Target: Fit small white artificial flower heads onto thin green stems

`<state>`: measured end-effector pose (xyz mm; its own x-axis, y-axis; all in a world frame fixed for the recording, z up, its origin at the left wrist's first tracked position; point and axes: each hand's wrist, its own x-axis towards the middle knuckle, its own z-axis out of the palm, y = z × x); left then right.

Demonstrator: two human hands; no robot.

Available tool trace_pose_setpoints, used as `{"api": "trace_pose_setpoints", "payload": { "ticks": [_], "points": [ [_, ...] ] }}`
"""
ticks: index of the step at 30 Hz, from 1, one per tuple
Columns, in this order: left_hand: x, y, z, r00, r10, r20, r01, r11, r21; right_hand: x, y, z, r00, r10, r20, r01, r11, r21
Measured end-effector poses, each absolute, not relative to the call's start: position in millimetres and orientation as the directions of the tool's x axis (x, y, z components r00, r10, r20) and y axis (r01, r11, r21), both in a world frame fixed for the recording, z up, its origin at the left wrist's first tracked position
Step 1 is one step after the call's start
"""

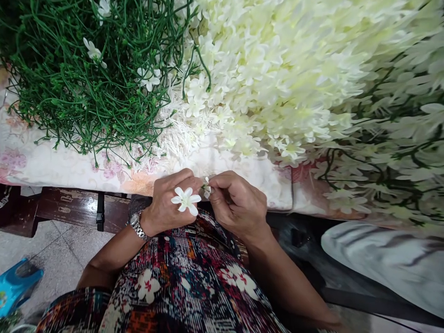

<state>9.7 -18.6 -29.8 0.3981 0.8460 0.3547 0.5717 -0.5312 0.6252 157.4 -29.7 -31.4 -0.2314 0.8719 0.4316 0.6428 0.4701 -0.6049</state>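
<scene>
My left hand (166, 201), with a metal watch (138, 225) on its wrist, is closed in front of my body. An open white artificial flower (186, 200) shows over the back of its fingers; the stem is hidden in the grip. Close beside it, my right hand (239, 203) pinches thumb and forefinger at a small white blossom (206, 189) with a bit of green at its base. Both hands meet just off the table's front edge.
Green plastic stems (104, 88) lie heaped on the flowered tablecloth (72, 159) at left. A large pile of cream-white blossoms (277, 69) fills the middle. Finished-looking flower sprays (398, 175) lie at right. A blue plastic object (17, 284) stands on the floor; pale fabric (385, 261) is at lower right.
</scene>
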Motion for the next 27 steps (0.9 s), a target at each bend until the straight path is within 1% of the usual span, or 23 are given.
{"api": "trace_pose_setpoints", "payload": {
  "ticks": [10, 16, 19, 22, 25, 27],
  "points": [
    [13, -17, -28, 0.404, 0.845, 0.351, 0.588, -0.534, 0.607, 158, -30, -37, -0.222, 0.858, 0.464, 0.622, 0.491, -0.61],
    [14, -17, -30, 0.396, 0.855, 0.335, 0.605, -0.518, 0.605, 156, -30, -39, -0.203, 0.864, 0.461, 0.622, 0.477, -0.621],
    [13, -17, -28, 0.376, 0.873, 0.311, 0.577, -0.483, 0.659, 156, -29, -35, -0.209, 0.868, 0.45, 0.61, 0.475, -0.634],
    [9, -16, -23, 0.352, 0.89, 0.29, 0.485, -0.439, 0.757, 158, -29, -24, -0.236, 0.861, 0.451, 0.589, 0.496, -0.638],
    [4, -14, -18, 0.31, 0.908, 0.283, 0.357, -0.386, 0.851, 163, -28, -13, -0.261, 0.82, 0.509, 0.585, 0.554, -0.592],
    [1, -12, -16, 0.292, 0.915, 0.278, 0.277, -0.359, 0.891, 166, -27, -6, -0.27, 0.793, 0.547, 0.599, 0.583, -0.55]
  ]
}}
